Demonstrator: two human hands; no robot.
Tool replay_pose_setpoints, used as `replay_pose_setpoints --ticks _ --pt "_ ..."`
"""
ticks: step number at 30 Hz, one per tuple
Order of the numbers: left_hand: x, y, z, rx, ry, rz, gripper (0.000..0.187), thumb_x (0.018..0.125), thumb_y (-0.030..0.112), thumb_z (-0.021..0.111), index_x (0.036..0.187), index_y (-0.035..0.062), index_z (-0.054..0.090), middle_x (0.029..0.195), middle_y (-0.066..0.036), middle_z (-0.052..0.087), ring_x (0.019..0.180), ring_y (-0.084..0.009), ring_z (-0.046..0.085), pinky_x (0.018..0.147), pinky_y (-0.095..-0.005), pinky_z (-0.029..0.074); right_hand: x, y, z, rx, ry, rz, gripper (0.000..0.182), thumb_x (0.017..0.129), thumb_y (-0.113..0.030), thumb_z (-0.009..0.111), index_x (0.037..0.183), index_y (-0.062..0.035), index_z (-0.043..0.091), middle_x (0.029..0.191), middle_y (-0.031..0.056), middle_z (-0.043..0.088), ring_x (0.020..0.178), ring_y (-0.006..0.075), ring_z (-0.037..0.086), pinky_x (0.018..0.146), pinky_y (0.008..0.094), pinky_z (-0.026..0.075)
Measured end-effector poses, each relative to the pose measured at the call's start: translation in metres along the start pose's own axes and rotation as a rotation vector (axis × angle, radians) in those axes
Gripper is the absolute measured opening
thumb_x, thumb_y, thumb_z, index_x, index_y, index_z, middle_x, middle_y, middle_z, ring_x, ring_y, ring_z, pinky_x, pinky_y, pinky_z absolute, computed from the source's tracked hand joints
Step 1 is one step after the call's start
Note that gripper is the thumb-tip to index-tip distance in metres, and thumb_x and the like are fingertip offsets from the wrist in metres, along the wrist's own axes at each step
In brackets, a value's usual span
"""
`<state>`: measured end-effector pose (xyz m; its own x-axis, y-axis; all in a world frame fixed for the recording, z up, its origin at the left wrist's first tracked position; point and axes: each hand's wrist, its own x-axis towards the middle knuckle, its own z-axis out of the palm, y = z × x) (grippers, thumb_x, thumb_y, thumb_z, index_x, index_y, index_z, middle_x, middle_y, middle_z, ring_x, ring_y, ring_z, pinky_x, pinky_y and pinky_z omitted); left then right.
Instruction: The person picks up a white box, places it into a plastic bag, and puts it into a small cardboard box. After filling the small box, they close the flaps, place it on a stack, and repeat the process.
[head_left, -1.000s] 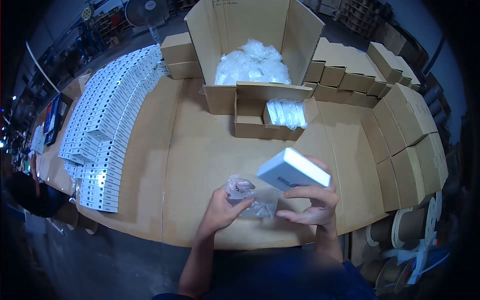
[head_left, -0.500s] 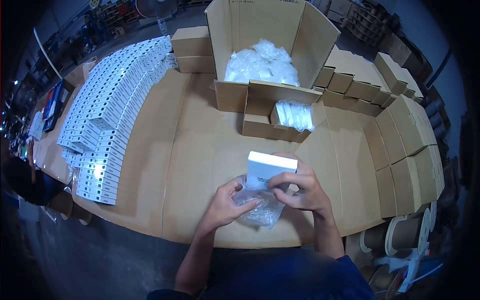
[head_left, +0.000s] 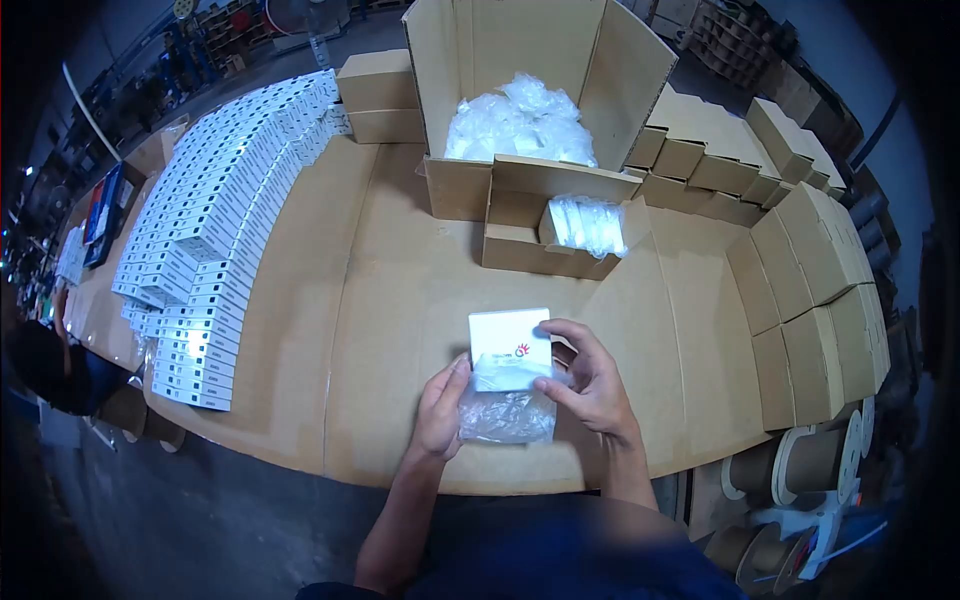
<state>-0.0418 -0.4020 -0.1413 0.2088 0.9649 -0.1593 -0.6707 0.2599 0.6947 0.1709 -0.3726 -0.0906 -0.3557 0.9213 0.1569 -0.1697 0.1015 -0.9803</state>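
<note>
A small white box (head_left: 510,338) with a red logo stands over the near middle of the table, its lower part inside a clear plastic bag (head_left: 507,418). My left hand (head_left: 440,408) pinches the bag and the box's left edge, thumb in front. On the right side, my right hand (head_left: 597,388) has its thumb on the box's lower right front and its index finger at the upper right corner. The bag's lower half hangs crumpled below the box. Beyond them, an open carton (head_left: 540,260) holds several plastic-wrapped packs (head_left: 588,226) at its right end.
A large open carton (head_left: 455,192) full of clear plastic bags (head_left: 525,125) stands at the back. Stacked white boxes (head_left: 215,235) line the left side. Brown cartons (head_left: 805,300) are piled on the right. Another person (head_left: 50,360) is at the far left; cable spools (head_left: 815,470) lie below right.
The white box has moved down into the bag and turned so its logo face shows. My right hand has shifted from the box's front to its right edge.
</note>
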Motion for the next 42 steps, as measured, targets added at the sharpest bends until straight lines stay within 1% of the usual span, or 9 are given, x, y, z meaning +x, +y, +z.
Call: replay_pose_setpoints --ticks 12,19,20,24,28,31,35,39,42 --pt "0.01 -0.004 -0.014 0.068 -0.026 0.024 0.043 0.114 0.027 0.04 0.137 -0.0055 0.056 0.128 -0.014 0.066 0.116 -0.0198 0.064 0.103 -0.0359 0.051 -0.018 0.041 0.006 0.313 0.258 -0.01 0.011 0.085 0.005 0.081 0.088 0.0051 0.07 0.136 0.0324 0.061 0.119 0.0277 0.066 0.101 0.0379 0.053" --pt "0.022 0.023 -0.016 0.25 -0.251 -0.008 0.052 0.114 0.028 0.038 0.152 -0.0071 0.044 0.139 -0.018 0.061 0.129 -0.0226 0.059 0.113 -0.0364 0.043 -0.012 0.023 -0.009 0.243 0.08 -0.035 0.02 0.083 -0.01 0.086 0.086 -0.0012 0.068 0.137 0.0313 0.062 0.123 0.0302 0.064 0.104 0.0395 0.05" --pt "0.024 0.025 -0.014 0.286 -0.276 0.032 0.052 0.114 0.029 0.038 0.151 -0.0073 0.045 0.142 -0.019 0.061 0.131 -0.0232 0.057 0.115 -0.0372 0.042 -0.01 0.023 -0.01 0.248 0.062 -0.04 0.02 0.081 -0.011 0.087 0.083 -0.0019 0.069 0.142 0.0314 0.058 0.132 0.0357 0.059 0.109 0.044 0.048" --pt "0.021 0.036 -0.003 0.385 -0.241 0.1 0.058 0.113 0.033 0.039 0.15 -0.0122 0.042 0.142 -0.026 0.059 0.132 -0.0271 0.058 0.114 -0.038 0.043 -0.003 0.014 -0.015 0.065 -0.015 -0.182 0.013 0.08 -0.002 0.084 0.084 -0.0005 0.071 0.149 0.0282 0.054 0.14 0.0366 0.052 0.113 0.0482 0.045" --pt "0.023 0.042 -0.008 0.402 -0.21 0.066 0.048 0.114 0.027 0.04 0.143 -0.0082 0.054 0.13 -0.018 0.068 0.12 -0.021 0.064 0.107 -0.0341 0.048 -0.002 0.004 -0.014 -0.183 0.027 -0.177 0.013 0.082 0.001 0.081 0.085 0.0008 0.068 0.136 0.025 0.064 0.125 0.0304 0.063 0.106 0.0427 0.05" --pt "0.022 0.025 -0.011 0.543 -0.046 0.085 0.049 0.113 0.028 0.044 0.141 -0.0106 0.055 0.128 -0.017 0.069 0.116 -0.0203 0.066 0.103 -0.0336 0.051 -0.005 0.013 -0.001 -0.182 0.227 -0.068 0.014 0.085 0.004 0.079 0.088 0.0013 0.065 0.127 0.0221 0.069 0.115 0.0242 0.066 0.1 0.037 0.052" --pt "0.017 0.03 -0.004 0.585 -0.077 0.125 0.049 0.113 0.028 0.044 0.143 -0.0105 0.054 0.13 -0.017 0.068 0.115 -0.0189 0.066 0.101 -0.0323 0.052 -0.01 0.019 0.01 -0.007 0.332 -0.056 0.016 0.09 0.006 0.074 0.09 0.0014 0.059 0.115 0.0175 0.071 0.102 0.0183 0.067 0.093 0.0315 0.054" --pt "0.02 0.027 0.001 0.404 -0.126 0.136 0.055 0.112 0.032 0.043 0.15 -0.0077 0.045 0.14 -0.023 0.062 0.126 -0.0262 0.063 0.108 -0.0397 0.05 -0.01 0.014 0.01 -0.049 0.244 -0.008 0.017 0.092 0.005 0.073 0.091 0.0006 0.057 0.114 0.0185 0.07 0.099 0.0151 0.066 0.087 0.028 0.055" --pt "0.017 0.008 -0.001 -0.265 -0.122 0.075 0.056 0.112 0.032 0.039 0.155 -0.0055 0.038 0.146 -0.023 0.056 0.132 -0.0289 0.059 0.113 -0.0425 0.046 -0.004 0.004 0.008 0.067 0.293 -0.005 0.017 0.093 0.004 0.073 0.09 0.0015 0.056 0.114 0.0202 0.07 0.094 0.0137 0.066 0.082 0.027 0.057"
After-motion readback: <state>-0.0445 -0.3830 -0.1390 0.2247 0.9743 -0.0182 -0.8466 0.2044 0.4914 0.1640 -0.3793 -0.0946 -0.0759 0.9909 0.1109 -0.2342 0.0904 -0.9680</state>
